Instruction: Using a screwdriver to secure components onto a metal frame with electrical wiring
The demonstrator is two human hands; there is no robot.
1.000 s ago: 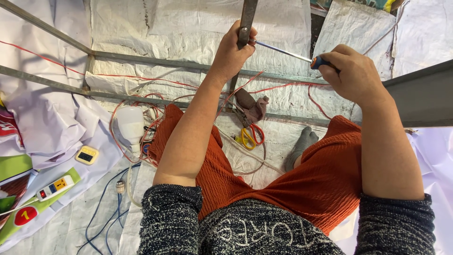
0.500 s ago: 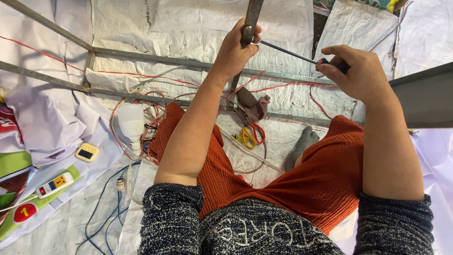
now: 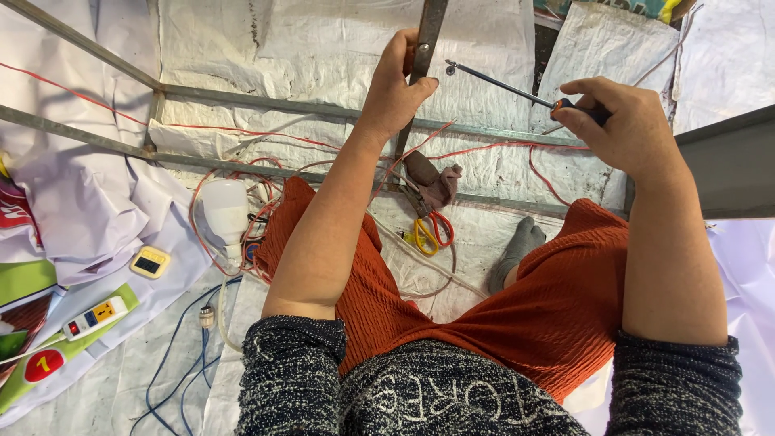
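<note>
My left hand [image 3: 400, 85] grips an upright metal bar [image 3: 429, 32] of a grey frame at the top middle. My right hand [image 3: 626, 125] holds a screwdriver [image 3: 517, 90] by its dark handle. Its long shaft points left and its tip, carrying a small screw, sits just right of the bar, a little apart from it. I sit on the floor in orange trousers with both forearms raised over my lap.
Grey frame rails [image 3: 242, 98] cross the white sacking floor. Red wires [image 3: 242, 210], a white bulb [image 3: 224, 211], pliers with yellow and red handles [image 3: 430, 228], a yellow meter [image 3: 150, 262], a white power strip [image 3: 95, 316] and blue cable [image 3: 173, 379] lie around my legs.
The screwdriver tip has drawn back to the right from the bar. My right hand has shifted slightly right and down. The left hand stays on the bar.
</note>
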